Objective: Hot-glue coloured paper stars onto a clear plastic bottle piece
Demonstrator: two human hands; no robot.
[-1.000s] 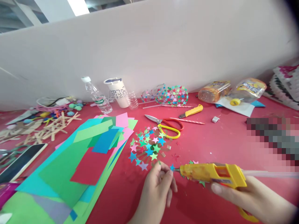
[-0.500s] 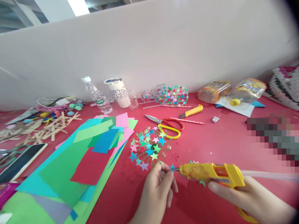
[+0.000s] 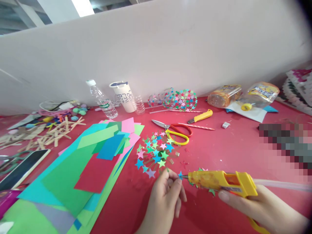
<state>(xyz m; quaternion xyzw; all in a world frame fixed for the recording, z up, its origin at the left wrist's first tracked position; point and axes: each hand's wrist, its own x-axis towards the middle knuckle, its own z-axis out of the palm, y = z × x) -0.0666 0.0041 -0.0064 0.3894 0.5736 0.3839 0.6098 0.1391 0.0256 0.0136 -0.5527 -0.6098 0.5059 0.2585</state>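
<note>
Between fingers of the left hand [image 3: 163, 196], a blue star [image 3: 180, 175] is pinched; by the right hand [image 3: 265, 204], a glue gun [image 3: 216, 180] is gripped. Beyond, a bottle [image 3: 181, 100] is star-covered; nearby loose stars [image 3: 212, 192] seem unused.

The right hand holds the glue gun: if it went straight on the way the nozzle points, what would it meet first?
Most likely the small blue star held by the left hand. The glue gun, leading the right hand, has its tip at the star, though depth leaves actual contact unclear.
</note>
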